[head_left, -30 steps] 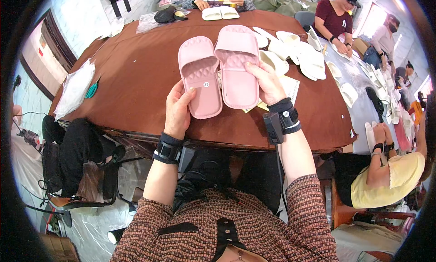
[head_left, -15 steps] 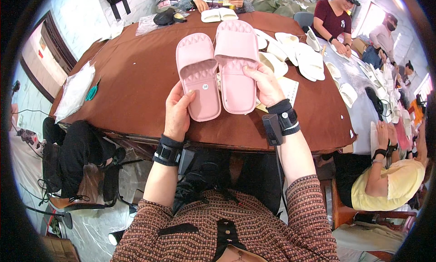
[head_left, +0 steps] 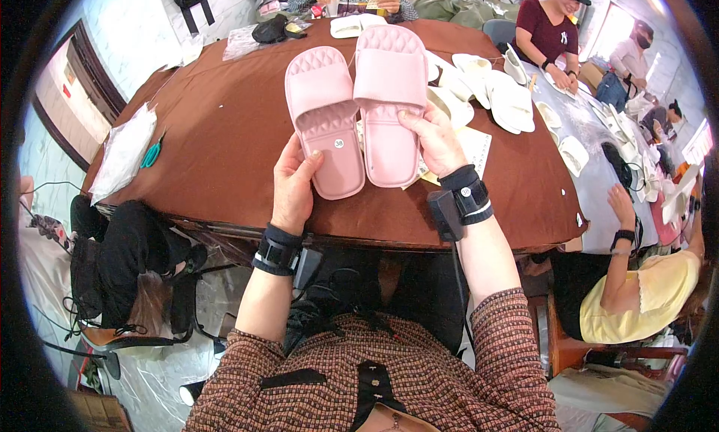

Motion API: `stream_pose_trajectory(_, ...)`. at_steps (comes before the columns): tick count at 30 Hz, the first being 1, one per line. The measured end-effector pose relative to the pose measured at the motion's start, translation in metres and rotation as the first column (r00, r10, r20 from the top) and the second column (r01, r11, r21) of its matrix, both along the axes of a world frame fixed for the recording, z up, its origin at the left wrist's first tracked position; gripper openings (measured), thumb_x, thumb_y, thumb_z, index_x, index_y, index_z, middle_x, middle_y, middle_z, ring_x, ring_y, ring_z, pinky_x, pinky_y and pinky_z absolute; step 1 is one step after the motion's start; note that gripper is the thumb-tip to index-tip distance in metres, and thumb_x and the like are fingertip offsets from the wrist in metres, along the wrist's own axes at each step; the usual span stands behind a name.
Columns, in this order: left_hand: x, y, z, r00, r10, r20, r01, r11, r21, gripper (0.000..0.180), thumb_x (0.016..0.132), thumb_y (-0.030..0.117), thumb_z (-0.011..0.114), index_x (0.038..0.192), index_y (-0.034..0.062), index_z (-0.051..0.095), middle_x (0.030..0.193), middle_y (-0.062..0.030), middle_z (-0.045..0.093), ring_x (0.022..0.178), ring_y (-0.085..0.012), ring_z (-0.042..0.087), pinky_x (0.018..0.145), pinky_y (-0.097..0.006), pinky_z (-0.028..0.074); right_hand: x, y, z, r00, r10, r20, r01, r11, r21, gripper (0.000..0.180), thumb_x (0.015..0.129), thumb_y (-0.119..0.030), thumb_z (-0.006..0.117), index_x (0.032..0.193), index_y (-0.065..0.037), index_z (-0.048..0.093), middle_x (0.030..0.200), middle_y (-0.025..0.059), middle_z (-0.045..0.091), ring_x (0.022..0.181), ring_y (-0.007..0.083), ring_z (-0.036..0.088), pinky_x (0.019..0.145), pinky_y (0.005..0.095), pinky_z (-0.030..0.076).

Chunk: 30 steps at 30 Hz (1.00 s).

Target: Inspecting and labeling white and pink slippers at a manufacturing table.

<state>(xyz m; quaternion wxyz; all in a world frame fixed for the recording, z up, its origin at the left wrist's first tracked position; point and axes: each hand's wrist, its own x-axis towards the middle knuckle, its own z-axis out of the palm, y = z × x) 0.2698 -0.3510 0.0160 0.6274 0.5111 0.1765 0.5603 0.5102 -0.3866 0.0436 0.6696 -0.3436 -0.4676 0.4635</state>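
Note:
Two pink slide slippers are held side by side above the brown-covered table (head_left: 225,155), toes pointing away from me. My left hand (head_left: 294,181) grips the left slipper (head_left: 318,87) near its heel, thumb on top of the insole beside a small round white sticker. Around the right slipper (head_left: 389,68), my right hand (head_left: 437,141) is closed at its right edge, thumb on the insole below the strap. The right slipper sits slightly farther away than the left one. Partly hidden behind the right hand, a cream printed sheet (head_left: 473,155) lies on the table.
Several white slippers (head_left: 509,102) lie at the table's right. At the left are teal scissors (head_left: 152,153) and a clear plastic bag (head_left: 123,155). A white pair (head_left: 356,25) and a black item (head_left: 269,29) rest at the far edge. Co-workers sit across and to the right.
The pink slippers have tilted up slightly, their toes moving a little farther away, with both hands keeping their grip. At the right, the co-worker in yellow has moved their hands apart.

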Motion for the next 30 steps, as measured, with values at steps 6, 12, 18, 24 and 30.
stream_pose_trajectory(6, -0.0001, 0.0003, -0.0005, 0.999, 0.014, -0.029, -0.013, 0.999, 0.043, 0.052, 0.093, 0.0, 0.056, 0.143, -0.0009, 0.041, 0.125, -0.0109, 0.062, 0.112, -0.0159, 0.059, 0.098, -0.03, 0.045, -0.0058, -0.0044, 0.0066, 0.992, -0.105, 0.069, 0.095, 0.987, 0.126, 0.04, 0.087, 0.0, 0.061, 0.127, 0.004, 0.055, 0.115, 0.0093, 0.065, 0.105, 0.0135, 0.061, 0.093, 0.0305, 0.048)
stream_pose_trajectory(12, 0.0014, 0.0011, -0.0024, 0.999, 0.033, -0.002, -0.033, 0.998, 0.048, 0.049, 0.094, -0.001, 0.055, 0.141, -0.0009, 0.043, 0.125, -0.0113, 0.062, 0.111, -0.0159, 0.059, 0.098, -0.03, 0.044, -0.0082, -0.0085, 0.0072, 0.988, -0.117, 0.105, 0.097, 0.978, 0.185, 0.04, 0.088, 0.0, 0.063, 0.128, 0.0, 0.057, 0.115, 0.0063, 0.066, 0.105, 0.0123, 0.06, 0.092, 0.0291, 0.048)
stream_pose_trajectory(18, 0.0023, 0.0005, -0.0037, 0.999, 0.051, 0.006, -0.051, 0.997, 0.056, 0.047, 0.094, 0.0, 0.056, 0.14, 0.0001, 0.044, 0.125, -0.0111, 0.063, 0.112, -0.0155, 0.058, 0.098, -0.03, 0.044, -0.0088, -0.0076, 0.006, 0.994, -0.087, 0.06, 0.074, 0.979, 0.191, 0.038, 0.088, 0.002, 0.064, 0.126, -0.001, 0.059, 0.114, 0.0047, 0.066, 0.104, 0.0113, 0.06, 0.091, 0.0282, 0.048)
stream_pose_trajectory(24, 0.0017, 0.0023, -0.0056, 0.998, 0.055, 0.011, -0.056, 0.997, 0.05, 0.049, 0.094, 0.0, 0.056, 0.142, 0.0002, 0.043, 0.125, -0.0107, 0.062, 0.112, -0.0151, 0.058, 0.097, -0.029, 0.045, -0.0097, -0.0081, 0.0066, 0.996, -0.084, 0.043, 0.076, 0.982, 0.176, 0.037, 0.087, 0.004, 0.063, 0.124, -0.002, 0.06, 0.114, 0.0049, 0.066, 0.104, 0.0117, 0.06, 0.092, 0.0286, 0.049)
stream_pose_trajectory(30, 0.0014, -0.0018, -0.0017, 0.997, 0.067, -0.03, -0.067, 0.998, 0.02, 0.05, 0.094, -0.001, 0.054, 0.142, -0.001, 0.042, 0.124, -0.01, 0.063, 0.109, -0.0146, 0.06, 0.095, -0.029, 0.047, -0.0062, -0.0051, 0.004, 0.997, -0.072, 0.029, 0.066, 0.983, 0.173, 0.035, 0.088, 0.003, 0.062, 0.123, 0.002, 0.058, 0.114, 0.0068, 0.065, 0.102, 0.0125, 0.06, 0.091, 0.0292, 0.048)
